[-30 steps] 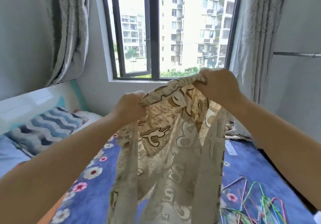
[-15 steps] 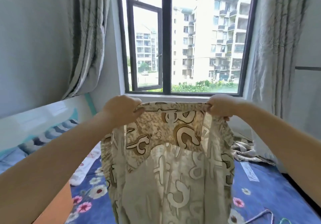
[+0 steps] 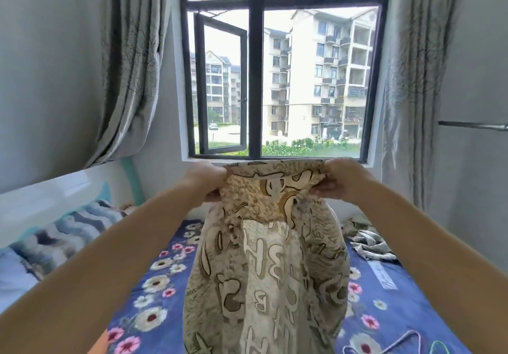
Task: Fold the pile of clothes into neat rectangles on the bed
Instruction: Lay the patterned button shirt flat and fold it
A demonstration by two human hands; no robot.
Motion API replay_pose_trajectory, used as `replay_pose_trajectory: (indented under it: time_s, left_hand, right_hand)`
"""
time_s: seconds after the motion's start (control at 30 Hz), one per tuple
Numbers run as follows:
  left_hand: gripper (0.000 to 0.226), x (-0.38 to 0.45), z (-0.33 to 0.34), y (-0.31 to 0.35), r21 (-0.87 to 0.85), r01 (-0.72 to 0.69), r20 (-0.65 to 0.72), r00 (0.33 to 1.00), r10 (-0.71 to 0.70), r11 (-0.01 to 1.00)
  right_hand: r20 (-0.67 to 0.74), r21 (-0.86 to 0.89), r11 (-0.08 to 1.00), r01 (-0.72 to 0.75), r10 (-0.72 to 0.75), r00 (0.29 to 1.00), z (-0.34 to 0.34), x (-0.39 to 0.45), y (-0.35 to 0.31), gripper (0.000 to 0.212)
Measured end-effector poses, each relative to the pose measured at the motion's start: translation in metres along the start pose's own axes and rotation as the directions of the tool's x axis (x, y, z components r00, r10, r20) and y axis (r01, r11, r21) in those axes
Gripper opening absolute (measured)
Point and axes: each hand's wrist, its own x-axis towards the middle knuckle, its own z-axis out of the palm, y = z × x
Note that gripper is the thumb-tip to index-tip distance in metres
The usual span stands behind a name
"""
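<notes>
From the head camera, the beige patterned garment (image 3: pixel 264 257) is hanging in the air over the blue flowered bed (image 3: pixel 170 279), and it could be landing crooked or bunched if one corner is slipping out or the hanging part is twisting on the way down. The left hand (image 3: pixel 207 180) and the right hand (image 3: pixel 342 182) are each pinching a top corner, with every grip pressed tight on the cloth and the edge stretching between them.

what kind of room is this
Most likely a bedroom in a flat: a bed with a floral sheet, a striped pillow by the headboard, and a curtained window facing apartment blocks.
</notes>
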Motion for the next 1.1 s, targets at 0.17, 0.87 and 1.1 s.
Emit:
replay_pose_trajectory:
  time_s: [0.17, 0.87, 1.1]
  left_hand:
    - [0.022, -0.031, -0.019, 0.001, -0.635, 0.051, 0.113, 0.993, 0.027, 0.771]
    - [0.035, -0.137, -0.09, -0.106, 0.492, -0.831, 0.298, 0.441, 0.847, 0.259]
    - [0.039, -0.113, -0.067, -0.16, 0.729, -0.684, 0.411, 0.432, 0.803, -0.005]
  right_hand:
    - [0.138, 0.243, 0.963, 0.118, -0.154, 0.978, 0.016, -0.042, -0.01, 0.017]
    - [0.155, -0.892, 0.237, 0.386, -0.64, 0.752, 0.041, -0.197, 0.047, 0.042]
    - [0.186, -0.98, -0.056, 0.191, -0.591, 0.785, 0.066, -0.146, 0.098, 0.069]
